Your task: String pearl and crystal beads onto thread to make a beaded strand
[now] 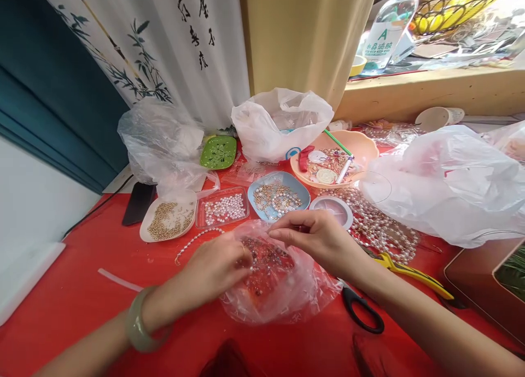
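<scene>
A clear plastic bag (283, 300) with small dark and reddish beads (266, 262) inside lies on the red table before me. My right hand (311, 237) pinches the bag's upper edge between thumb and forefinger. On the bag's left side, my left hand (221, 262) is closed with its fingers curled at the rim; the fingertips are partly hidden. A short bead strand (197, 243) rests just beyond my left hand. Close to my right wrist are black-handled scissors (363, 311) and yellow-handled pliers (414, 273).
Behind the bag stand a dish of gold beads (143, 232), a clear tray of pearls (199, 218), a blue dish (303, 196) and a peach bowl (371, 147). Pearl strands (385, 229) lie to the right near a white plastic bag (463, 185). A phone (138, 204) is at left.
</scene>
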{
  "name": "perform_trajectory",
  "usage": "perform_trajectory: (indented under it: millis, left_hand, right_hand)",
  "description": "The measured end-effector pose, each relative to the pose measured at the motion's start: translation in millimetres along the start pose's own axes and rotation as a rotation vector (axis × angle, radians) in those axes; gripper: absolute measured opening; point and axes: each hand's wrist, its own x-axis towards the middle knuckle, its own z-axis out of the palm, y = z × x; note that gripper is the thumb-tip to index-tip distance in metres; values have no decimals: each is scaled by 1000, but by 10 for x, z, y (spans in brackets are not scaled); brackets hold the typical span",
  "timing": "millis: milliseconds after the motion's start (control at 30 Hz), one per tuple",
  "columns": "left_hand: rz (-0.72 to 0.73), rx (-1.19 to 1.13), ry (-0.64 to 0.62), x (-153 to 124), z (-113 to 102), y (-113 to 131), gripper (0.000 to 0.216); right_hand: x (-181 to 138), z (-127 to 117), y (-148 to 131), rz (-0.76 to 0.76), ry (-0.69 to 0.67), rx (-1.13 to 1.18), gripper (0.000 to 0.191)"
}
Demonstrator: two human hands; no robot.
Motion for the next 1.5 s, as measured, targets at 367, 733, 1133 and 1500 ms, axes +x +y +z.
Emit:
perform_trajectory:
  millis: [367,733,1133,1500]
  left_hand:
    - [-229,-1394,223,330,-28,248,16]
    - [-204,-1683,158,368,48,265,19]
    - [-209,-1593,182,378,72,273,19]
    - [-71,-898,530,328,2,315,8]
  right_hand:
    - [-59,66,-55,-94,383,-47,11]
    - [-26,86,-29,-86,509,33,11]
    - [-38,110,16,-51,406,95,12]
    - [-2,99,74,-59,315,68,12]
